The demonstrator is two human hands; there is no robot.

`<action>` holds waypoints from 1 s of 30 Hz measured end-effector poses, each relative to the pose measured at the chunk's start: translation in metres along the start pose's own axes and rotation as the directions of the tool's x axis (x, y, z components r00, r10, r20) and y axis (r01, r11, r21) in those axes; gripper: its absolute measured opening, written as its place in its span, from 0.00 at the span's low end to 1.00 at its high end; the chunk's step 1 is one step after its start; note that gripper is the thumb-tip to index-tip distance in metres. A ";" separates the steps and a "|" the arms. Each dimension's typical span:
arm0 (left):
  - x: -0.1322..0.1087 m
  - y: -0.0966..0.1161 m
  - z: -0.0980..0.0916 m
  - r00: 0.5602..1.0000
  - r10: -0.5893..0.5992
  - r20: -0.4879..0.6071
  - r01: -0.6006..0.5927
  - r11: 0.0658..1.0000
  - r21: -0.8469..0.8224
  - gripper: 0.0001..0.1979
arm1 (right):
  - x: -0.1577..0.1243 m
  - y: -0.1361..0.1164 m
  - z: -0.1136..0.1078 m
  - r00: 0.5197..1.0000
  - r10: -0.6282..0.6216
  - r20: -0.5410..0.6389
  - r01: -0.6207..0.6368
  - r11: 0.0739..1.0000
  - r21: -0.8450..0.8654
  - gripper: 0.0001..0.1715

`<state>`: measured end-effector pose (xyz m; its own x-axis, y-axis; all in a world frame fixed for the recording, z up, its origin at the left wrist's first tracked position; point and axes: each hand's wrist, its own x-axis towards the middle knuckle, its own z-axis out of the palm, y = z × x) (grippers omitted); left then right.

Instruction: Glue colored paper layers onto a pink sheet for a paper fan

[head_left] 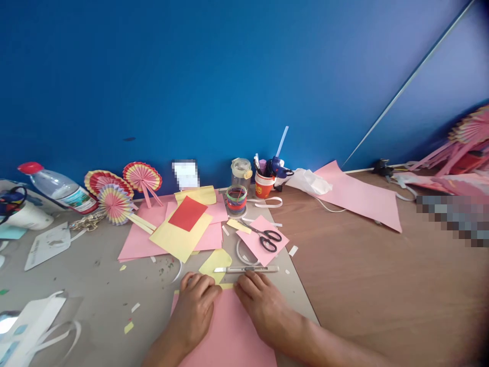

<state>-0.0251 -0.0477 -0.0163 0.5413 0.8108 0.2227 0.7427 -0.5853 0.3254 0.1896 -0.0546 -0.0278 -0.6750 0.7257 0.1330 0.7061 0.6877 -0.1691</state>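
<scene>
Both my hands rest on a pink sheet of paper (pixel 229 331) lying on the grey mat (pixel 95 275) in front of me. My left hand (pixel 194 303) presses the sheet's top left edge with its fingers bent and close together. My right hand (pixel 260 300) lies flat on the top right edge, fingers stretched toward a grey utility knife (pixel 246 269) just beyond them. A thin yellow strip shows between my hands at the sheet's top edge. A yellow scrap (pixel 216 261) lies by the knife.
Black-handled scissors (pixel 269 238) lie on a pink square. Stacked pink, yellow and red sheets (pixel 183 227) sit behind. Paper fans (pixel 114 196), a water bottle (pixel 57 188), a tape roll (pixel 237 200) and a pen cup (pixel 263 184) line the blue wall. A large pink sheet (pixel 359 196) lies on the wooden table.
</scene>
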 end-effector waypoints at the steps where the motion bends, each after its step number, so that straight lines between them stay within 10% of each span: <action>1: 0.000 0.001 0.001 1.000 0.000 -0.006 0.000 1.000 -0.006 0.18 | 0.000 0.000 -0.001 1.000 0.003 0.001 -0.003 1.000 0.010 0.21; 16: -0.002 0.002 0.011 0.998 0.032 -0.056 -0.037 0.996 -0.084 0.17 | -0.002 0.003 -0.015 0.989 0.064 -0.130 -0.038 0.980 0.194 0.08; 30: -0.005 -0.028 0.000 0.919 -0.141 -0.368 0.132 0.990 -0.049 0.12 | 0.027 0.059 -0.051 0.919 0.265 -0.293 -0.172 0.936 0.306 0.15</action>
<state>-0.0480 -0.0353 -0.0263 0.2480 0.8314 0.4973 0.7874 -0.4721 0.3965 0.2243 0.0065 0.0161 -0.3706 0.8547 0.3634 0.7116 0.5128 -0.4804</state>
